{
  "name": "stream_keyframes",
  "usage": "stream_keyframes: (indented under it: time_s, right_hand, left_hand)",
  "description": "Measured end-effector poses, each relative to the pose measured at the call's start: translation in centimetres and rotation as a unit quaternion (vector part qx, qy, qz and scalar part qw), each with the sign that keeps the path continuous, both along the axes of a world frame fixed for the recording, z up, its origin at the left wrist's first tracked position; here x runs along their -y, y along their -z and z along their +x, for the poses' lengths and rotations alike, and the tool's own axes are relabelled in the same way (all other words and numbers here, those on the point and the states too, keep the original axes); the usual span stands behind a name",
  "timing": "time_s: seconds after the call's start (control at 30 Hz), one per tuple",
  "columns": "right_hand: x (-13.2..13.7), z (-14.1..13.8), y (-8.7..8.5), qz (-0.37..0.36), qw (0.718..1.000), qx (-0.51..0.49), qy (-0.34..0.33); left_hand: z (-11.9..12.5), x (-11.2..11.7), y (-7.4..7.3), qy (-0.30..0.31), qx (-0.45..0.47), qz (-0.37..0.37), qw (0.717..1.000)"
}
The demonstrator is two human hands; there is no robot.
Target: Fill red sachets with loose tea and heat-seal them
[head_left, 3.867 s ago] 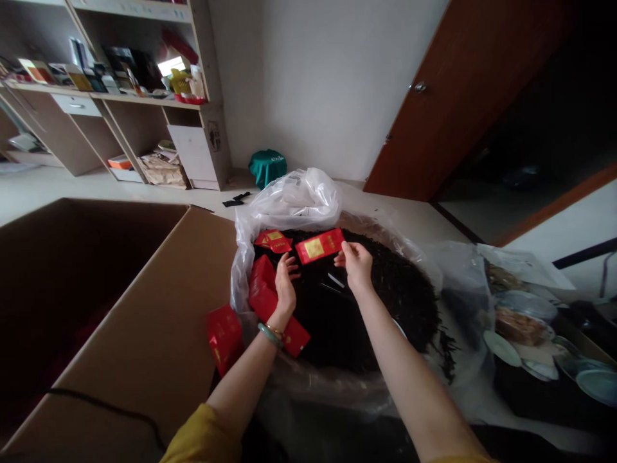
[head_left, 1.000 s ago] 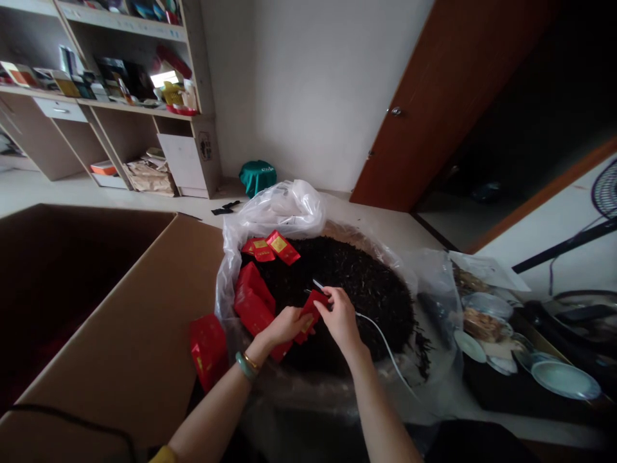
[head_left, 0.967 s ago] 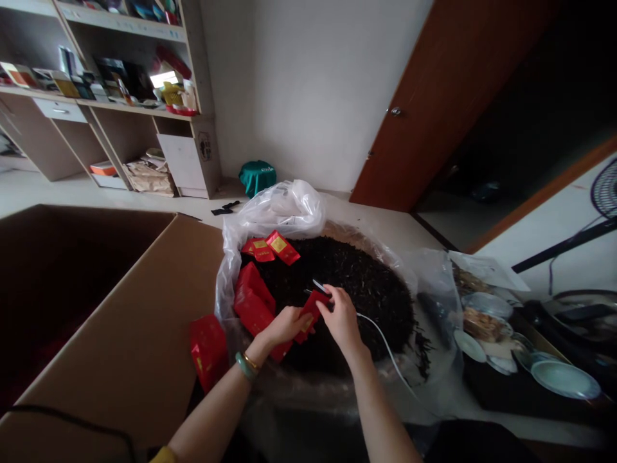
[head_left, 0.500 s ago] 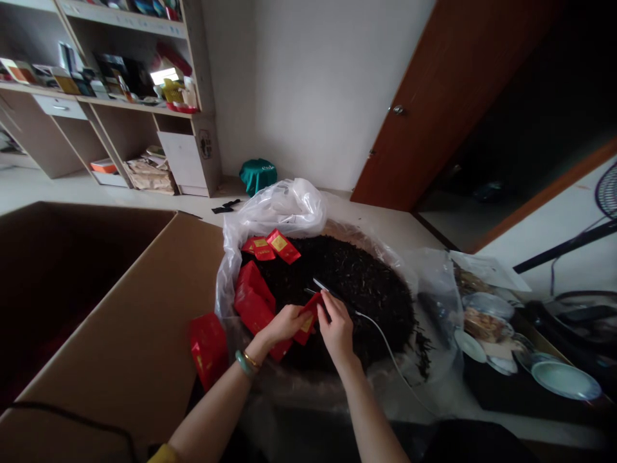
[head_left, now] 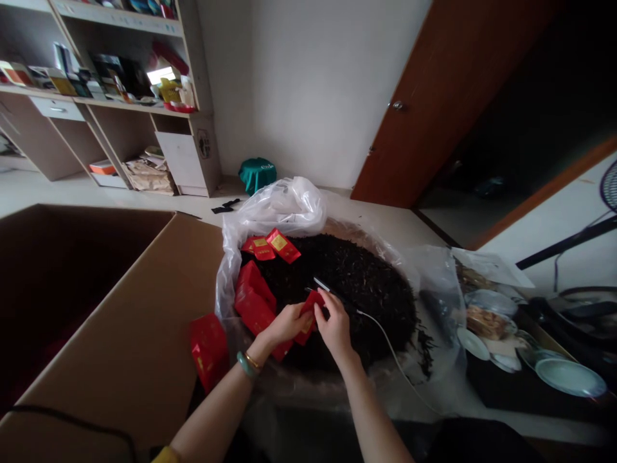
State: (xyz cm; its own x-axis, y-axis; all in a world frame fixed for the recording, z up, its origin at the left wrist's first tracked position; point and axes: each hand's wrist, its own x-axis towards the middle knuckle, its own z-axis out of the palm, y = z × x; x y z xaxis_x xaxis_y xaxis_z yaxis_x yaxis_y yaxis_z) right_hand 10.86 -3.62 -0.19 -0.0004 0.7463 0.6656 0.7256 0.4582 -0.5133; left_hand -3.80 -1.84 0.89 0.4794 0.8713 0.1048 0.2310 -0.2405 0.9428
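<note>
Both hands meet over a big heap of dark loose tea leaves (head_left: pixel 366 289) in a clear plastic bag (head_left: pixel 284 206). My left hand (head_left: pixel 284 323) pinches a small red packet (head_left: pixel 310 312) from the left. My right hand (head_left: pixel 332 323) is closed on the same packet's right edge. A thin silver tool with a white cord (head_left: pixel 385 337) lies on the leaves just beyond my right hand. A stack of red packets (head_left: pixel 253 302) rests at the bag's left side. Three more red packets with gold labels (head_left: pixel 272 246) lie at the far edge of the heap.
A large open cardboard box (head_left: pixel 130 334) stands at the left, with red packets (head_left: pixel 207 350) against its wall. Plates and bowls (head_left: pixel 569 376) crowd the right. Shelves (head_left: pixel 116 71), a green bag (head_left: pixel 255 173) and a brown door (head_left: pixel 434 96) lie behind.
Earlier both hands held a packet stretched out high over the heap. They have come down and close together on a small packet near the front; over the last second my right hand shifted slightly left.
</note>
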Motion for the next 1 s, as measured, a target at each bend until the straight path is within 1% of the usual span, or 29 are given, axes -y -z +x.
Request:
stream_keyframes:
  time_s: [0.1, 0.2, 0.37, 0.53, 0.67, 0.8, 0.9, 1.0]
  right_hand:
    - [0.4, -0.5, 0.4, 0.021, 1.000, 0.018, 0.004]
    - [0.7, -0.8, 0.8, 0.043, 0.998, 0.036, 0.002]
    - [0.8, -1.0, 0.8, 0.086, 0.994, 0.068, 0.015]
    - [1.0, -1.2, 0.5, 0.076, 0.994, 0.060, 0.052]
    - [1.0, -1.2, 0.4, 0.082, 0.994, 0.063, 0.042]
    - [0.9, -1.2, 0.4, 0.077, 0.996, 0.034, 0.034]
    - [0.7, -0.7, 0.2, 0.053, 0.998, 0.011, 0.040]
    - [0.5, 0.6, -0.3, 0.011, 0.999, 0.022, 0.029]
  left_hand:
    - [0.0, -0.1, 0.5, -0.028, 0.029, -0.025, 0.999]
    - [0.1, -0.1, 0.9, -0.043, 0.030, -0.046, 0.998]
    - [0.2, -0.1, 0.9, -0.050, 0.041, -0.057, 0.996]
    - [0.2, 0.0, 0.8, -0.051, 0.047, -0.062, 0.996]
    - [0.2, 0.0, 0.8, -0.055, 0.052, -0.071, 0.995]
    - [0.1, 0.0, 0.7, -0.044, 0.033, -0.044, 0.998]
    - [0.1, 0.0, 0.5, -0.041, 0.000, -0.013, 0.999]
    - [0.0, 0.1, 0.1, -0.037, -0.025, 0.004, 0.999]
